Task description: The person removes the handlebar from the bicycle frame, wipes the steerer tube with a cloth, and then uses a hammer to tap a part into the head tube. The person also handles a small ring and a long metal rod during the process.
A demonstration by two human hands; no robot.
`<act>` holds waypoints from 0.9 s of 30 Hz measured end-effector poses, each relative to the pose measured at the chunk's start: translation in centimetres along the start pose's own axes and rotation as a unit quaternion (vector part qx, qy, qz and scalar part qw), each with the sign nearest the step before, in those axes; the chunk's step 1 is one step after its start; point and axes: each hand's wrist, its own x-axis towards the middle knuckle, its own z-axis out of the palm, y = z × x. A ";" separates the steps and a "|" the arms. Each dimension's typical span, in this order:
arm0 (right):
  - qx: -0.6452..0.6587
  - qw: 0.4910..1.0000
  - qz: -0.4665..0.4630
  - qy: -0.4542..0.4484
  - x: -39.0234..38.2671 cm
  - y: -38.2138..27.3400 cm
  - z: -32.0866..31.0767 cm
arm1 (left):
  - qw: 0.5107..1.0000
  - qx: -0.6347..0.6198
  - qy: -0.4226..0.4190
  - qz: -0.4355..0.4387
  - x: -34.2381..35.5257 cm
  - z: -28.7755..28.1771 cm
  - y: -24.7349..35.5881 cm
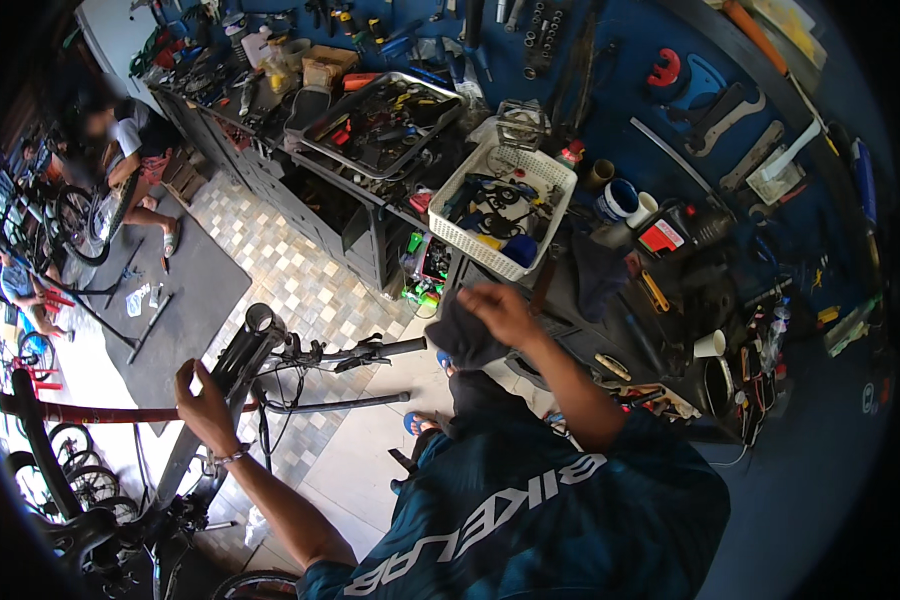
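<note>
Workbench (pixel 610 330) is the reference, cluttered with tools. Bike frame (pixel 232 375) stands well left of it, over the tiled floor; handlebar (pixel 355 352) points toward the bench. White basket (pixel 503 197) sits on the benchtop. Dark rag (pixel 462 335) hangs at the bench's front edge, right hand (pixel 502 312) gripping it. Left hand (pixel 205 405) is closed around the frame tube.

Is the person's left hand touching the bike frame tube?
Touching. The head view shows the left hand with its fingers wrapped against the grey bike frame tube, with no gap visible between them. The right hand holds a dark cloth elsewhere.
</note>
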 end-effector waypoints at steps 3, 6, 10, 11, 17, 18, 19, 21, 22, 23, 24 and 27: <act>0.062 0.995 -0.046 0.068 -0.2 -3.1 -7.3 | 0.993 -0.066 -0.026 0.092 -0.6 2.9 7.0; 0.079 0.974 -0.118 0.175 -0.5 -4.9 -13.6 | 0.977 -0.127 -0.121 0.118 -0.7 7.1 14.0; 0.040 0.948 -0.142 0.281 -1.5 -5.3 -19.8 | 0.932 -0.150 -0.239 0.228 1.2 15.2 20.8; 0.014 0.941 -0.156 0.300 -1.5 -4.9 -21.1 | 0.918 -0.156 -0.267 0.249 1.8 17.7 22.2; -0.262 0.904 0.011 0.337 0.4 1.2 -25.9 | 0.877 -0.056 -0.381 0.287 4.3 33.0 28.4; -0.318 0.892 0.051 0.317 0.8 2.6 -26.0 | 0.871 -0.038 -0.409 0.269 4.4 35.2 29.1; -0.371 0.876 0.092 0.293 1.2 3.8 -26.0 | 0.868 -0.018 -0.406 0.284 4.3 37.0 29.3; -0.467 0.840 0.036 0.274 1.5 5.3 -26.4 | 0.841 0.084 -0.452 0.285 4.0 40.5 29.8; -0.511 0.817 0.052 0.261 1.9 5.6 -26.5 | 0.837 0.084 -0.453 0.296 3.8 41.7 29.8; -0.472 0.844 0.035 0.254 2.3 5.6 -26.6 | 0.831 0.084 -0.465 0.292 3.5 42.8 29.8; -0.430 0.868 0.064 0.238 2.5 5.2 -26.7 | 0.836 0.079 -0.447 0.307 3.0 43.5 29.7; -0.398 0.893 0.056 0.201 3.7 2.9 -26.0 | 0.842 0.080 -0.431 0.315 3.2 44.7 30.1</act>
